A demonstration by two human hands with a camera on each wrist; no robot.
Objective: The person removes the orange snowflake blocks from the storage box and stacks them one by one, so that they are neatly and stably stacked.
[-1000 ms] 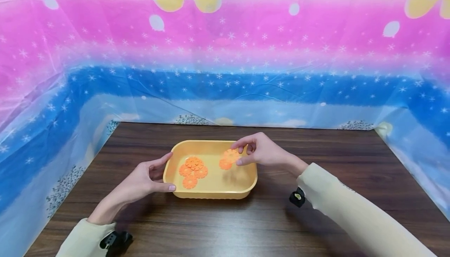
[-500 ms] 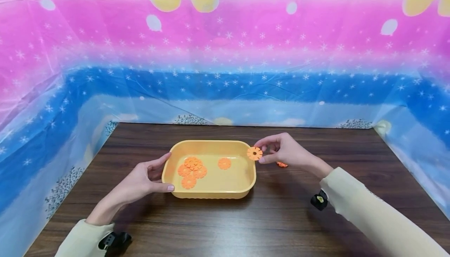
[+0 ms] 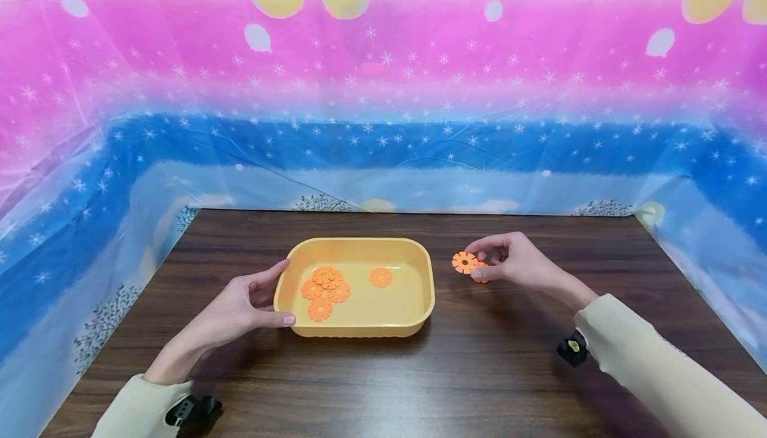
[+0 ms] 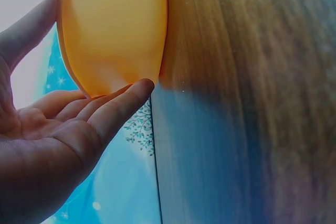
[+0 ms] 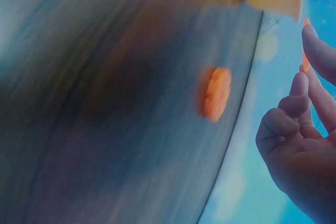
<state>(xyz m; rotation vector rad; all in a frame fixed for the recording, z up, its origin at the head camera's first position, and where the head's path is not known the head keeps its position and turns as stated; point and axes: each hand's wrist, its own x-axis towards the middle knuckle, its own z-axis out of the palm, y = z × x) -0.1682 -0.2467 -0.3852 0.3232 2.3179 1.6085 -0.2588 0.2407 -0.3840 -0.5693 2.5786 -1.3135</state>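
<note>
In the head view my left hand point(image 3: 240, 301) holds the left end of a yellow plastic tub point(image 3: 383, 308), thumb at the front corner and fingers along the side. Beyond the tub's right end, my right hand point(image 3: 521, 265) pinches an orange notched plastic disc point(image 3: 458, 263) between thumb and fingers, its face turned forward. A small stack of orange discs point(image 5: 218, 94) lies on the table beneath that hand, mostly hidden by it in the head view. Inside the tub, several orange discs point(image 3: 320, 309) overlap at the left and a single disc point(image 3: 380, 277) lies right of centre.
The dark wood-grain table point(image 3: 371, 385) reaches back to a pink and blue patterned cloth point(image 3: 383, 145), which hangs along the back and both sides. A black strap device point(image 3: 572, 348) sits at my right wrist and another point(image 3: 194, 413) at my left.
My right hand has moved right, from over the tub to past its right end, with one disc pinched in it. One disc stays behind in the tub. The left hand keeps its hold.
</note>
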